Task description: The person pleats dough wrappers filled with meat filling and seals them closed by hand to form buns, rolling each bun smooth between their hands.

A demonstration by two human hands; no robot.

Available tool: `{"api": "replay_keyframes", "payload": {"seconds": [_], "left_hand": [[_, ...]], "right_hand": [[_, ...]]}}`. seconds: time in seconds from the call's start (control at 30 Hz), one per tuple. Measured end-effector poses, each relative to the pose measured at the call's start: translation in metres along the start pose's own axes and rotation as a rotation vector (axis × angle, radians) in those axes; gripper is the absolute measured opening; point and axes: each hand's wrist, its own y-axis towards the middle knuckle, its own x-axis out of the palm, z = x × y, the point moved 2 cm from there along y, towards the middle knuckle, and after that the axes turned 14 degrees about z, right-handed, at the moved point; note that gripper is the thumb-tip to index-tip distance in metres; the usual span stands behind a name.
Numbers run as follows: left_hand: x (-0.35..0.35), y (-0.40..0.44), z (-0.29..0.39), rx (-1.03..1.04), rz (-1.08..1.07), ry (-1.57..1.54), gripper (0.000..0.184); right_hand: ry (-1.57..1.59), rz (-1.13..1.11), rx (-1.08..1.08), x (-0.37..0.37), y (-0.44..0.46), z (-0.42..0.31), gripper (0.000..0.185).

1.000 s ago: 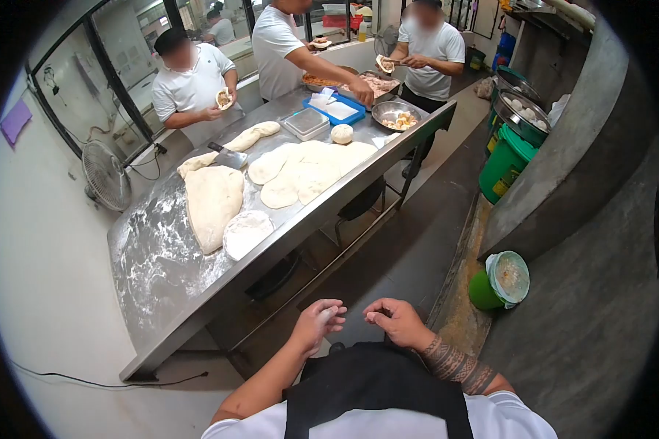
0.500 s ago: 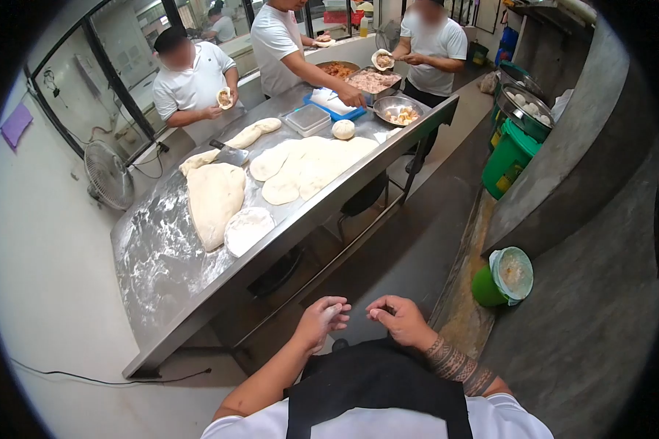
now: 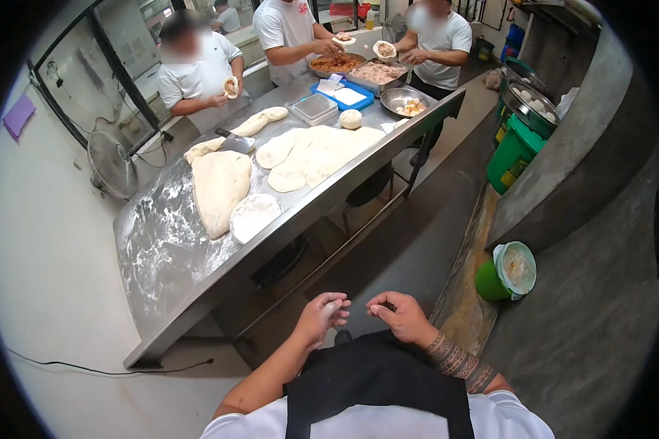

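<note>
My left hand (image 3: 324, 320) is held in front of the black apron (image 3: 377, 369), fingers loosely curled and apart, with nothing seen in it. Level with it, a short gap away, is my right hand (image 3: 403, 317), also half curled and holding nothing I can see. Neither touches the steel table (image 3: 157, 252), whose near edge is beyond them. On that table lie a thick slab of dough (image 3: 220, 192), flattened dough rounds (image 3: 322, 155), a dough ball (image 3: 351, 119) and a long dough roll (image 3: 260, 121). A bowl of flour (image 3: 256, 217) stands by the near edge, and a dough scraper (image 3: 236, 141) touches the roll.
Three people in white shirts stand across the table, holding filled dough rounds. Near them are a pan of reddish filling (image 3: 334, 66), a tray of pale meat (image 3: 377, 75) and a metal bowl (image 3: 392, 99). Green buckets (image 3: 493, 282) stand on the right; a fan (image 3: 111, 162) is at left.
The middle person's hand has left the metal bowl and is now by the filled dough round over the pan. The view has shifted slightly; my hands keep almost the same pose.
</note>
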Motion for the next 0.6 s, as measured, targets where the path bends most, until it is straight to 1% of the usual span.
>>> {"api": "replay_keyframes", "payload": {"seconds": [0.13, 0.23, 0.43, 0.6], "left_hand": [[-0.005, -0.002, -0.001, -0.005, 0.019, -0.002, 0.031], [-0.01, -0.004, -0.001, -0.005, 0.027, -0.013, 0.031], [-0.014, -0.008, 0.006, -0.005, 0.057, 0.0, 0.03], [-0.016, -0.006, 0.012, 0.007, 0.051, 0.006, 0.03]], "right_hand": [[0.008, -0.015, 0.024, 0.006, -0.001, 0.0, 0.018], [0.027, 0.016, 0.039, 0.01, -0.003, -0.005, 0.018], [0.003, -0.002, -0.003, 0.01, 0.002, -0.007, 0.019], [0.001, 0.004, 0.008, 0.009, 0.005, -0.018, 0.02]]}}
